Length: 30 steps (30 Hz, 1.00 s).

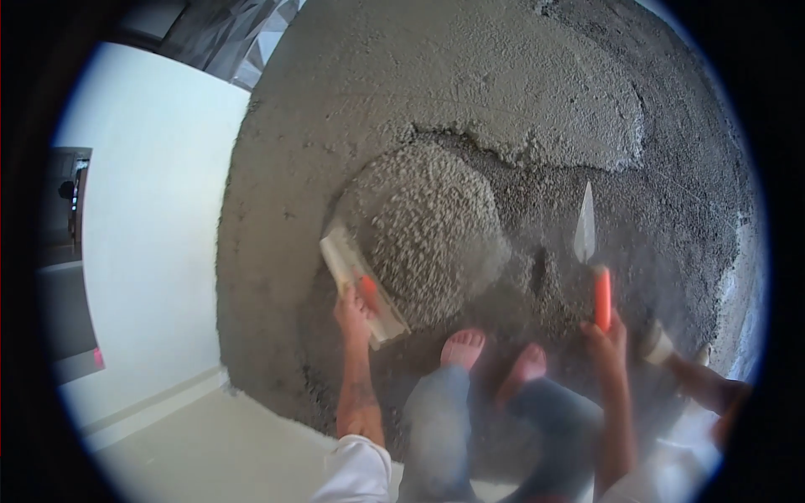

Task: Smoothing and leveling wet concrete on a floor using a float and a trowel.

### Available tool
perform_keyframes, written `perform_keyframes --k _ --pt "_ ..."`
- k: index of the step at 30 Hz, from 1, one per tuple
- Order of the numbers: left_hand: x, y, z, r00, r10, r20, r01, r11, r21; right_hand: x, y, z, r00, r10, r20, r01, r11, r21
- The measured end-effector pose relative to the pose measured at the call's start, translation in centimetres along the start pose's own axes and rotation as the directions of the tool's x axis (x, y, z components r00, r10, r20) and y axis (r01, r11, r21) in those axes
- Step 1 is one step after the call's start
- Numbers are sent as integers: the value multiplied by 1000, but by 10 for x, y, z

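My left hand (354, 314) is closed on a rectangular plastering float (342, 256) with a pale blade and an orange grip. The float lies tilted along the left edge of a rounded mound of wet, grainy mortar (432, 222). Over on the right, my right hand (608, 333) wraps round the orange handle of a pointed trowel (586, 225). Its narrow metal blade points away from me, over rough, loose mortar. Whether the blade touches the mortar, I cannot tell.
Smoother mortar (495, 67) spreads beyond the mound, ending in a ragged edge. A white wall (159, 201) bounds the left side, with pale flooring (201, 453) below it. My bare feet (464, 348) stand close to the mound. Another person's limb (704, 384) reaches in at right.
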<state>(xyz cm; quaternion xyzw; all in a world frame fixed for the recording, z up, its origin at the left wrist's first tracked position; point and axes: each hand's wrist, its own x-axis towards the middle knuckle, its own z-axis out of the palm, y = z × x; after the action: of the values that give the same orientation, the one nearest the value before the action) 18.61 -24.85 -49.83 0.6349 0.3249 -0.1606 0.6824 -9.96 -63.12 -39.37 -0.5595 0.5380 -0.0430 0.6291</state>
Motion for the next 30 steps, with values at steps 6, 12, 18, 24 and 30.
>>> perform_keyframes --k 6,12,18,24,30 --pt "100 -62 -15 996 81 -44 -83 994 -70 50 -23 13 996 -61 -62 66 994 91" --pt "101 -84 70 963 113 245 -47 965 -260 57 -12 -27 998 -61 -30 67 959 274" --pt "86 -93 165 934 129 333 -34 960 -276 43 -29 -6 996 -82 -21 84 922 378" --pt "59 -81 197 871 95 481 -68 995 -73 59 -21 4 992 -124 14 113 944 309" --pt "140 -52 191 883 139 449 -96 989 -116 27 -19 -5 999 -39 13 29 903 429"
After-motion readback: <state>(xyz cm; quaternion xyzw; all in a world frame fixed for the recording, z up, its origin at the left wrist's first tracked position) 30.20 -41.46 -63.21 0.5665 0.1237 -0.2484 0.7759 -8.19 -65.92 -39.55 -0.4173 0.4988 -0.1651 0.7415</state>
